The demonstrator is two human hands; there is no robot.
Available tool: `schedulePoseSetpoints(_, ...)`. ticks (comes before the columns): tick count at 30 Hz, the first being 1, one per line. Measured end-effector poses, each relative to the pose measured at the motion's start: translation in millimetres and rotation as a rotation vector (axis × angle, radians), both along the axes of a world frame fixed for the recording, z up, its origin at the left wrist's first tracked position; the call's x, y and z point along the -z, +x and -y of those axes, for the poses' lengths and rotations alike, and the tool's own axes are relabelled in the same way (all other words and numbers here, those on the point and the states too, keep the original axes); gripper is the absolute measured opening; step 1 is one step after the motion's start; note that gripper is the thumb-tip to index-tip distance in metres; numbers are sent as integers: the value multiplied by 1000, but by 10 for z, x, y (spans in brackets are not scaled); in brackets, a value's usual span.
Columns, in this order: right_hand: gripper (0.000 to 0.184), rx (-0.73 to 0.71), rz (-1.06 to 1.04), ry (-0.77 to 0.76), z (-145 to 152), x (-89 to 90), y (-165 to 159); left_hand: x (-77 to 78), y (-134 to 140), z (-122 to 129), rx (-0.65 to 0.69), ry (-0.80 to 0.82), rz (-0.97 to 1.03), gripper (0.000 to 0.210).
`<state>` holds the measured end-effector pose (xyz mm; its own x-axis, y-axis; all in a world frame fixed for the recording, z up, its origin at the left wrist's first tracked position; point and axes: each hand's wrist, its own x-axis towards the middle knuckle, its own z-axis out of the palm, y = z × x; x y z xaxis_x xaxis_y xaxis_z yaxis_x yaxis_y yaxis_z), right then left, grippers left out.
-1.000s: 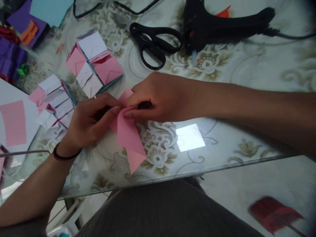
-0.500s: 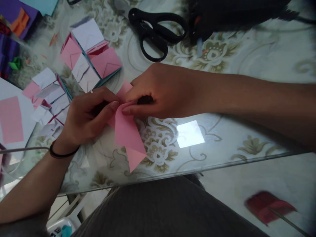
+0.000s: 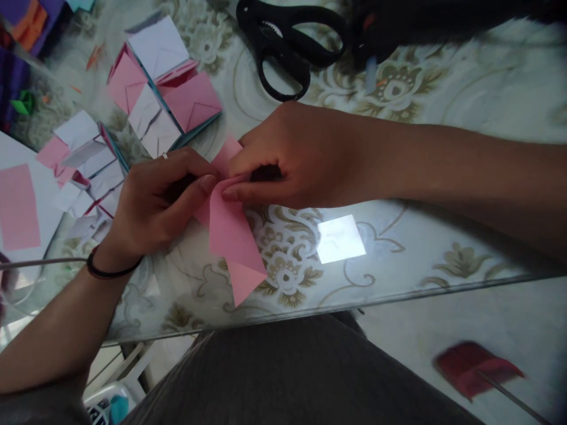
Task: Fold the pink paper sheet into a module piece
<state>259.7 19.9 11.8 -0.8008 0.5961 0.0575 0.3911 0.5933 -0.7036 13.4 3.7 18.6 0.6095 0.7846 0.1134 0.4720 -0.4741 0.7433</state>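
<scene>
A folded strip of pink paper (image 3: 234,227) is pinched between both hands above the patterned table (image 3: 292,265). My left hand (image 3: 163,198), with a ring and a dark wrist band, grips its left side between thumb and index finger. From the right, my right hand (image 3: 274,159) presses a crease with the thumb below and the fingers above. One end of the paper hangs toward the table's front edge; another corner pokes out above the fingers. Beyond my left hand lies a pink and white folded-paper piece (image 3: 162,88), and a second such piece (image 3: 91,171) sits to its left.
Black-handled scissors (image 3: 292,47) lie at the back, beside a dark tool (image 3: 398,29) with a cord. At far left are a white sheet with a pink rectangle (image 3: 20,206) and purple paper (image 3: 11,82). A red object (image 3: 473,369) is below the table edge at right.
Both hands keep nearly the same pinch on the pink paper. The view has shifted slightly, so the scissors and dark tool appear higher and further right.
</scene>
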Motion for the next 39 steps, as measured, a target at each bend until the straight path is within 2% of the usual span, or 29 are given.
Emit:
schedulePoseSetpoints(13,43,-15,-57,6,-7,32,18,10,-6,1,21,-1,16,16)
schedulePoseSetpoints(27,42,23,10,-45,17,-13,-8,27,-31,1,48,8,26,16)
schedulePoseSetpoints(32,41,12,-21,-62,6,16,-8,28,-57,-10,93,24,27,15)
schedulePoseSetpoints(39,39,-10,-98,-82,3,19,-10,20,-79,4,71,-7,2,15)
